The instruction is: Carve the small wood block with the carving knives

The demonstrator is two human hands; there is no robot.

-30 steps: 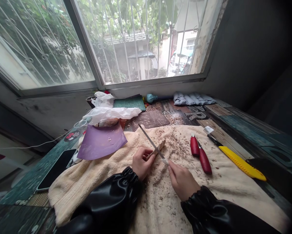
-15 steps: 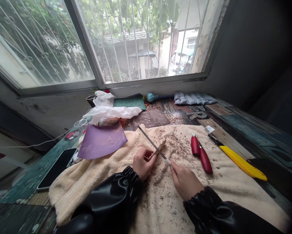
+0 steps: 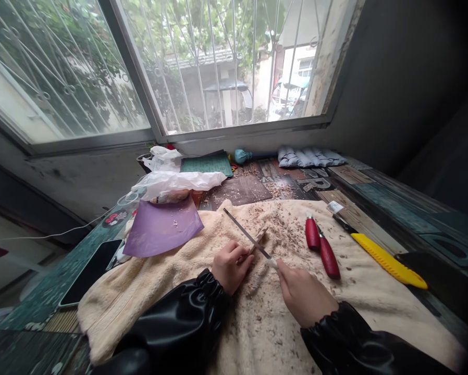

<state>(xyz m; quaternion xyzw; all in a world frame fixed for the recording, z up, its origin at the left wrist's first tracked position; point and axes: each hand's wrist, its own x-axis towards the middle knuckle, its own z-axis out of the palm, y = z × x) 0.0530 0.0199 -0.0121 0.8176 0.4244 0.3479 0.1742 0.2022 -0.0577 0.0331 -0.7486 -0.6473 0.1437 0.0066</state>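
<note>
My left hand [image 3: 229,266] is closed around a small wooden piece [image 3: 258,239] whose tip sticks out toward the window. My right hand [image 3: 302,294] grips the handle end of a long thin metal file [image 3: 245,232], which lies slanted across the wood. Both hands rest over a cream towel [image 3: 148,284] strewn with wood shavings. Black glossy sleeves cover both forearms.
Two red-handled knives [image 3: 320,247] lie on the towel right of my hands. A yellow-handled saw [image 3: 386,263] lies further right. A purple sheet [image 3: 161,226], white plastic bags [image 3: 179,182], a green cutting mat [image 3: 207,164] and a phone [image 3: 91,271] sit left and behind.
The file has slid back toward me across the wood, and my right hand has drawn nearer and to the right. The wooden piece has tilted slightly.
</note>
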